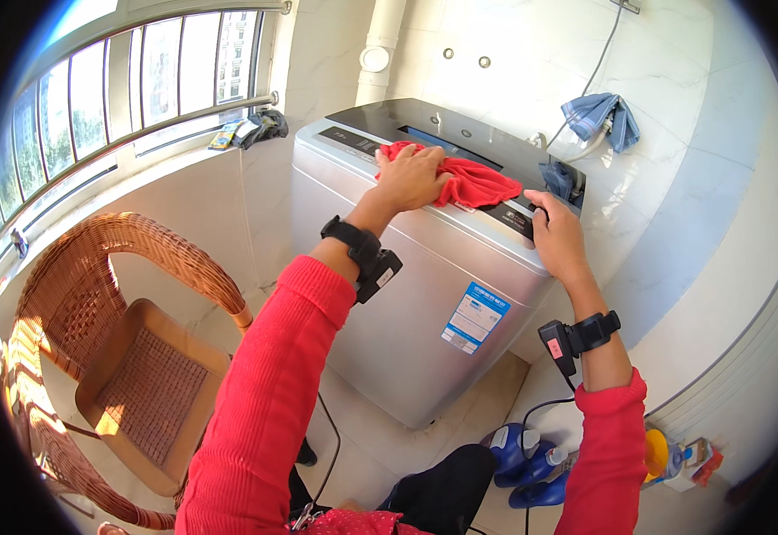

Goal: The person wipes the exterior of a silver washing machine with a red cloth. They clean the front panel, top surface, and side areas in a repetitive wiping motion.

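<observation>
My left hand (410, 175) presses down on a crumpled red cloth (479, 182) that lies over the front control panel of a top-loading washing machine (389, 267). Part of the cloth is under my palm, and the rest spreads to the right onto the dark lid (389, 117). At the machine's front right corner rests my right hand (558, 234). Its index finger reaches toward the cloth's right end without cloth in it, thumb and fingers apart. The cloth covers the middle of the panel. A blue and white label (476, 317) is stuck on the silver front.
A wicker armchair (155, 394) stands at the left, below a barred window (142, 80). A dark bag (262, 128) lies on the sill. Blue cloths (603, 120) hang over a pipe at the right. Blue bottles (526, 455) stand on the floor beside my leg. Cables hang from both wrist devices.
</observation>
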Demonstrator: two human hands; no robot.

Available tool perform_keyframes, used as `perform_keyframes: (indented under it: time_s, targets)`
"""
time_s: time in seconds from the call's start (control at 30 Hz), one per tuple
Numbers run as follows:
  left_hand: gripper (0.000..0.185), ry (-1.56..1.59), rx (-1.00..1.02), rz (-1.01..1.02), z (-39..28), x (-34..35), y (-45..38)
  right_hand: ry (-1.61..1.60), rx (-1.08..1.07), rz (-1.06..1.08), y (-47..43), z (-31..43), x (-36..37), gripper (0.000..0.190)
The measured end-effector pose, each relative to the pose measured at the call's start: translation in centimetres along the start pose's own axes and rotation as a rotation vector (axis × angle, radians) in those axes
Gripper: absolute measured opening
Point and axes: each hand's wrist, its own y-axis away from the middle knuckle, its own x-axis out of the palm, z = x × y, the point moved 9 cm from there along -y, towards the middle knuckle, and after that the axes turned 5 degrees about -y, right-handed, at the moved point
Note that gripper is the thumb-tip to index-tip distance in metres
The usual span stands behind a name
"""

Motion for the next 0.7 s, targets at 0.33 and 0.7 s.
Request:
perform_keyframes:
  time_s: [0.33, 0.7]
  targets:
    - [0.033, -0.221, 0.306, -0.188, -11.7, -1.9, 6.1, 0.153, 0.042, 0.029, -1.0, -1.1, -0.5, 0.032]
    - [0.035, -0.044, 0.101, -0.077, -1.7, -1.7, 2.3, 0.169, -0.006, 0.036, -0.6, -0.5, -0.3, 0.033]
